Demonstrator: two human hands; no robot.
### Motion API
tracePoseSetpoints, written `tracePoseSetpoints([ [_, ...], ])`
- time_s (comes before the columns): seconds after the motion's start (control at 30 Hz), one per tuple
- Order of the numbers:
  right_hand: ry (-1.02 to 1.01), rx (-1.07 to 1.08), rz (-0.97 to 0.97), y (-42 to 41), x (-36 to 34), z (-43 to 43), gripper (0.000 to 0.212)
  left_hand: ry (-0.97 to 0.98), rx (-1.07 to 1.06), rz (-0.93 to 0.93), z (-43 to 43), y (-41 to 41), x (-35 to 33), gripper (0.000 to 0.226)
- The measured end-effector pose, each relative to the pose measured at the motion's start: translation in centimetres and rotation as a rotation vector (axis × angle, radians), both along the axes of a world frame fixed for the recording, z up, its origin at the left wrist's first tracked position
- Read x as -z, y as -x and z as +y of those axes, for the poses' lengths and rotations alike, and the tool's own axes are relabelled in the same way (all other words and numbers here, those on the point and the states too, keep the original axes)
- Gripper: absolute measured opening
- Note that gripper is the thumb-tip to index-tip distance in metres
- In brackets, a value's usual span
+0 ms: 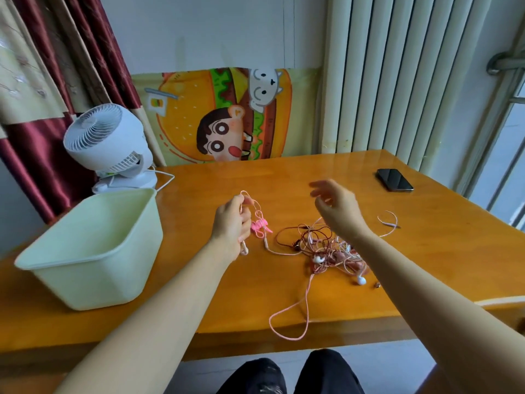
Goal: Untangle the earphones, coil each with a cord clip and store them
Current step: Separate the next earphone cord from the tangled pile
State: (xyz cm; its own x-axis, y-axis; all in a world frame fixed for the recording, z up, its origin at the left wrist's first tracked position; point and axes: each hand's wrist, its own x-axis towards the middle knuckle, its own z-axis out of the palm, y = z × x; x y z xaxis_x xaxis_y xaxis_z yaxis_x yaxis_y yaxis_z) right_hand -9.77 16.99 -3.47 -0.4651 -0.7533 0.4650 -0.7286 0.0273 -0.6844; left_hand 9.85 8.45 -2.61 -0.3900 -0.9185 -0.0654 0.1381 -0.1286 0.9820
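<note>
Your left hand (231, 226) is curled round a gathered bunch of pale pink earphone cord (257, 207), held just above the table (199, 189) at mid-width. A pink cord clip (260, 227) sits on that bunch right beside your fingers, and an earbud stem pokes out below your palm. From the bunch one strand runs right along the wood into the tangle of earphones (326, 251), a heap of pink and dark red cords lying in front of your right forearm.

Your right hand (338, 209) hangs above the far side of that heap, fingers loosely spread and blurred. Thin strands rise toward it, but you can't tell whether it pinches any. The two hands are well apart.

Watch the near edge: a long pink loop (287, 322) from the heap droops over it toward your knees. A white earbud (361, 280) lies at the heap's near side, and a short curved cord piece (387, 220) lies apart to the right.

Left, the pale green basin (93, 282) stands near the table's left edge, with bare wood between it and your left hand. Behind it stands a white fan (105, 140). A dark phone (395, 180) rests by the far right corner, with open tabletop around it.
</note>
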Motion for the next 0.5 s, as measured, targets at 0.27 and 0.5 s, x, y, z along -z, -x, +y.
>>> tracePoseSetpoints([
  [0.27, -0.736, -0.054, 0.464, -5.8, 5.1, -4.6, 0.015, 0.169, -0.174, -0.426, -3.2, -7.4, 3.5, 0.032],
  [0.5, -0.393, -0.046, 0.268, -5.0, 4.8, -4.6, 0.013, 0.522, -0.311, -1.297, -4.0, -7.6, 5.5, 0.057],
])
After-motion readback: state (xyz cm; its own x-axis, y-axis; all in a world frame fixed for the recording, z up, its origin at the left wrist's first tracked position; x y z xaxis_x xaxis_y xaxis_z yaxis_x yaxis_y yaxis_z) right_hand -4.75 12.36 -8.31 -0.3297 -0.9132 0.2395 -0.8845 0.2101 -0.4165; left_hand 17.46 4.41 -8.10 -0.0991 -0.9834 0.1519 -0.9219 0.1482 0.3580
